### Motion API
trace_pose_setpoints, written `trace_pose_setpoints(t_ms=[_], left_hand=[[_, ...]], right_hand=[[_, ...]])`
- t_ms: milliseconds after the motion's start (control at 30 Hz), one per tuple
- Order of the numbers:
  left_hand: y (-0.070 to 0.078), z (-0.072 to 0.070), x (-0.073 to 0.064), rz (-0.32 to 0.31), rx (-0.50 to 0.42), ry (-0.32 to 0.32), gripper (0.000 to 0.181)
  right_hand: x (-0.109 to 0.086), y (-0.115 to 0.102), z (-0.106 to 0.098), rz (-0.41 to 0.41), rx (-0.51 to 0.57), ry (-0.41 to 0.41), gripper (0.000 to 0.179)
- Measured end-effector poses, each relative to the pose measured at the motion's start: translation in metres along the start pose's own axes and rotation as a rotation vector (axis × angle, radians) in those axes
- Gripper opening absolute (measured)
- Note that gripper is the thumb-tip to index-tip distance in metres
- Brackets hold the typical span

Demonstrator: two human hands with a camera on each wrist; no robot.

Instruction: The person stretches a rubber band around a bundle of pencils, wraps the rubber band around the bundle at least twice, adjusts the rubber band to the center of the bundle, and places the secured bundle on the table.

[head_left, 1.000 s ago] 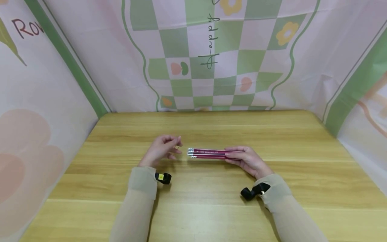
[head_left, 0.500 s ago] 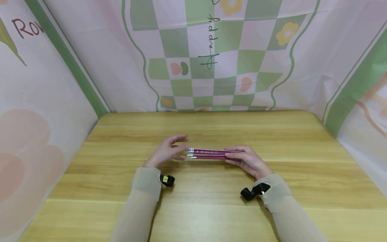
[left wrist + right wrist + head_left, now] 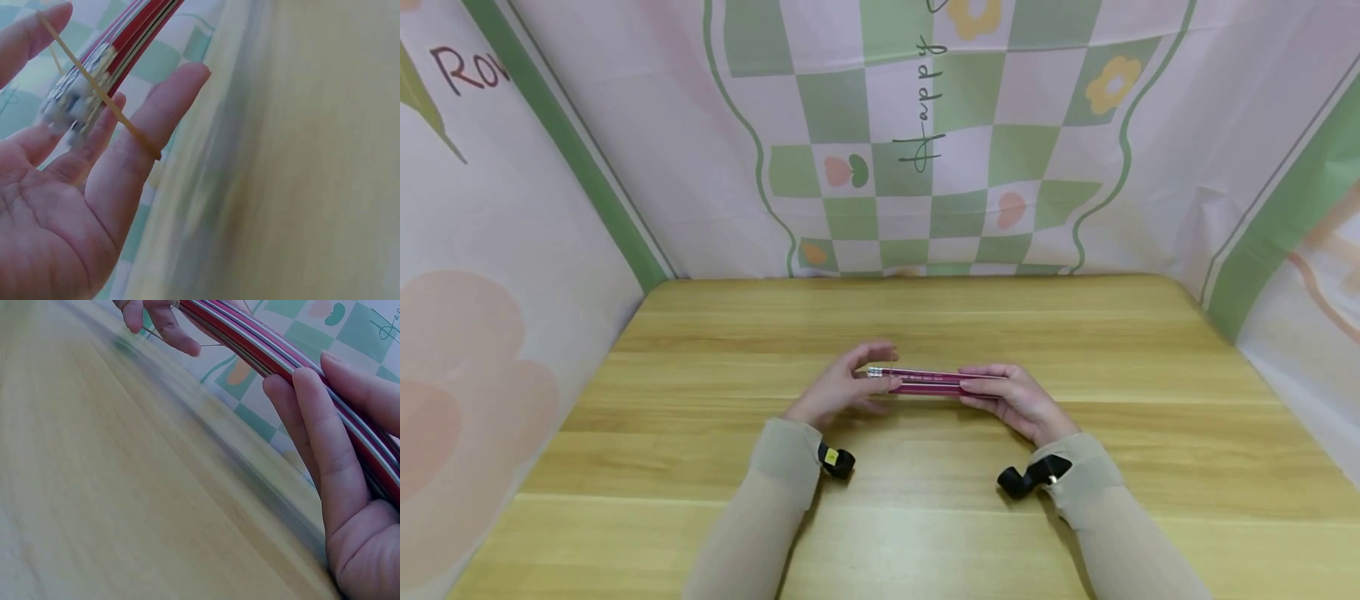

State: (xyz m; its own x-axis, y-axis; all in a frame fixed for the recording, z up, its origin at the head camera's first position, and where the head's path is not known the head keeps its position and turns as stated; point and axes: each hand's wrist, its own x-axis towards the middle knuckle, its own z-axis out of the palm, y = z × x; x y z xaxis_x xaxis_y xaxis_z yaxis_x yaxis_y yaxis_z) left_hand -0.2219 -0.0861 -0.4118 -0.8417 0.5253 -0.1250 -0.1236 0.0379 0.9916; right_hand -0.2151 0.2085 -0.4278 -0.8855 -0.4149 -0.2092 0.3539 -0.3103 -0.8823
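Note:
A bundle of several dark red pencils [image 3: 928, 379] lies level above the table, its eraser ends to the left. My right hand [image 3: 1017, 402] grips the bundle's right part between thumb and fingers. My left hand [image 3: 835, 392] spreads around the eraser ends, thumb in front and fingers behind. A thin tan rubber band [image 3: 94, 83] is stretched between the left thumb and fingers in the left wrist view, crossing over the silver ferrules. The right wrist view shows the same band [image 3: 209, 345] drawn out past the pencils.
Both hands are over the middle of a wood-grain table [image 3: 880, 517]. A patterned cloth [image 3: 655, 167] hangs behind its far edge and along both sides. A black wrist camera [image 3: 837, 461] sits on the left sleeve, another [image 3: 1030, 479] on the right.
My left hand has moved right and its fingers have spread, so the rubber band now reaches around the pencils' eraser ends. The right hand and the bundle have stayed in place.

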Motion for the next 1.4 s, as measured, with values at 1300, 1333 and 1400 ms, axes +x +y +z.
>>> trace_pose_setpoints(t_ms=[1300,1333,1400], left_hand=[[-0.005,0.019,0.007,-0.032,-0.235,0.082,0.060],[-0.005,0.018,0.007,-0.033,-0.238,0.090,0.060],[-0.005,0.019,0.006,-0.036,-0.245,0.099,0.056]], right_hand=[[-0.002,-0.004,0.002,-0.030,0.146,-0.022,0.025],[-0.002,-0.004,0.002,-0.032,0.145,-0.017,0.025],[-0.003,-0.005,0.002,-0.036,0.145,-0.009,0.024]])
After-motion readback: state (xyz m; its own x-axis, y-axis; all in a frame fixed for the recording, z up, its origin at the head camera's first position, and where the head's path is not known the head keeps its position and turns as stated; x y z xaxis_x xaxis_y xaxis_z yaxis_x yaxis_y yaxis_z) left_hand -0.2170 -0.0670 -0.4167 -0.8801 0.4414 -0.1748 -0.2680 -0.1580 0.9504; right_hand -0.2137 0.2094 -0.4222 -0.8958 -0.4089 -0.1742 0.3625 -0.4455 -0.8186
